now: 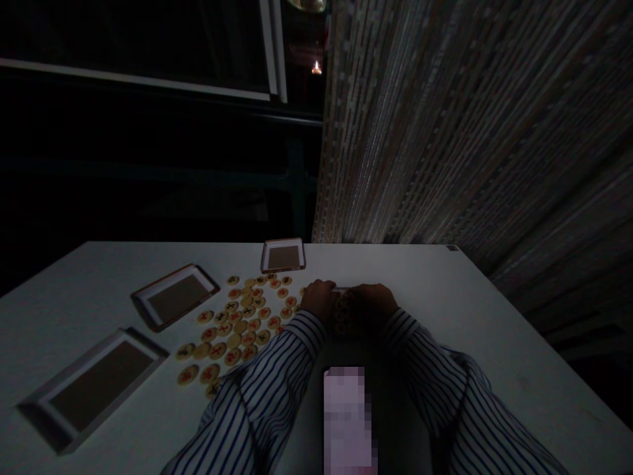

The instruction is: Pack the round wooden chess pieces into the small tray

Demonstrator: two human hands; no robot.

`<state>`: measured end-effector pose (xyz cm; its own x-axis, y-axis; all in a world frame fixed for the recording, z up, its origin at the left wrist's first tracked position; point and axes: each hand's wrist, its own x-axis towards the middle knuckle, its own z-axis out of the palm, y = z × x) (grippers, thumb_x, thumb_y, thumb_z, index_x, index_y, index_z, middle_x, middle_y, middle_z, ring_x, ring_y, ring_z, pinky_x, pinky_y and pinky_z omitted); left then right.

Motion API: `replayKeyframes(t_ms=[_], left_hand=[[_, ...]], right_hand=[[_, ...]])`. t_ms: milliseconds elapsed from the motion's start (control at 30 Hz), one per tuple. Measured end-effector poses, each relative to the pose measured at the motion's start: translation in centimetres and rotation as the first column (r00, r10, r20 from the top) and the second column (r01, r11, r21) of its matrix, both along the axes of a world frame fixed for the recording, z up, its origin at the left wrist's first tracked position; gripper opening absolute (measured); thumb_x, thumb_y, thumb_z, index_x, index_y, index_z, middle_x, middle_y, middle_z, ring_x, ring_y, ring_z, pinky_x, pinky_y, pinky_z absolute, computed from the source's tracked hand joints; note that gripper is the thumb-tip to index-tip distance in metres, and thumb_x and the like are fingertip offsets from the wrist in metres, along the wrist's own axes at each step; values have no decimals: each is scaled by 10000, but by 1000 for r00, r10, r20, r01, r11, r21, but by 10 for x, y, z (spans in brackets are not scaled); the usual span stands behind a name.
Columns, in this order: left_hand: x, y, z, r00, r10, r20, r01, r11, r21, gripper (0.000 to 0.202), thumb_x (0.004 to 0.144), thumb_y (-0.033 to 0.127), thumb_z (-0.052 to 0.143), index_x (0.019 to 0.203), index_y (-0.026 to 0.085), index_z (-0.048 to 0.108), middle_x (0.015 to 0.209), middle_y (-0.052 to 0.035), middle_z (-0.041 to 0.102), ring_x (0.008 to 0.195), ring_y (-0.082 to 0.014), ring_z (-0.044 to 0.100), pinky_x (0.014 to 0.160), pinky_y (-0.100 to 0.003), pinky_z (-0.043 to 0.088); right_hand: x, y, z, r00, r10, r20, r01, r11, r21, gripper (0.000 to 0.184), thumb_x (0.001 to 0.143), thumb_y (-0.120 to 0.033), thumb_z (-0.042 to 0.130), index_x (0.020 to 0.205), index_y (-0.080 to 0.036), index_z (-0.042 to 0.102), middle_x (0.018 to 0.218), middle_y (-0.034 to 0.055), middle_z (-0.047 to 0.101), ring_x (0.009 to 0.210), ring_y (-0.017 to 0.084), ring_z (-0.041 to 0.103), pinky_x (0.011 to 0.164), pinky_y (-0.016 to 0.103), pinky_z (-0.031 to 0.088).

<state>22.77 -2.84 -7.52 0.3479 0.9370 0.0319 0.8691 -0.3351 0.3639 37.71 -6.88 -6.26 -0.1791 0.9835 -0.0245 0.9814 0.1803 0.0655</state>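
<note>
In the middle of the white table, a small box (345,324) with round Chinese chess pieces in it lies between my hands. My left hand (319,298) is closed around its left side, fingers curled at the far corner. On the opposite side my right hand (376,302) grips the box, its fingers mostly in shadow. Many loose Chinese chess pieces (240,326), with red or black characters, are spread to the left of my left forearm; some show blank faces. Part of that spread is hidden behind my striped sleeve.
Three shallow open boxes lie on the table: one at the far edge (283,256), one at the left (175,297), and one at the near left (93,389). A phone-like bright rectangle (347,419) is between my forearms. A string curtain (420,119) hangs behind the table.
</note>
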Motion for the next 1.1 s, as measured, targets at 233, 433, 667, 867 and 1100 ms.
replayKeyframes(t_ms=[233,433,667,867,1100], left_hand=[[1,-2,8,995,-81,-57,81,997,-3,300,799,253,417,968,227,663,889,-87,660,861,-192,596,757,-271,432],[1,-2,9,991,-101,-83,101,995,-5,314,796,240,397,944,219,673,861,-92,664,842,-188,597,737,-268,429],[3,-3,10,988,-106,-109,107,994,10,300,790,238,406,876,206,691,830,-95,660,820,-192,601,735,-275,434],[3,-2,8,989,-91,-119,93,996,12,285,784,223,425,873,202,695,837,-107,657,848,-201,598,754,-278,435],[3,-3,9,988,-108,-106,111,994,19,296,779,212,417,887,193,692,845,-122,650,851,-210,592,758,-293,434]], right_hand=[[-1,-1,-1,998,56,24,-57,998,37,234,804,-298,443,899,-204,635,881,81,671,801,208,621,665,284,408],[-2,-2,0,998,38,48,-39,999,36,212,804,-281,439,866,-202,626,866,77,666,807,203,608,663,286,405],[-4,-1,2,997,42,62,-41,999,-17,211,799,-277,451,882,-187,622,914,97,652,844,207,593,679,292,401],[-4,-3,4,997,65,33,-65,998,5,195,780,-258,471,867,-179,626,913,91,654,848,211,582,679,287,393],[-3,-3,2,997,64,37,-64,998,-3,207,796,-258,456,882,-179,626,932,96,650,864,204,571,687,285,382]])
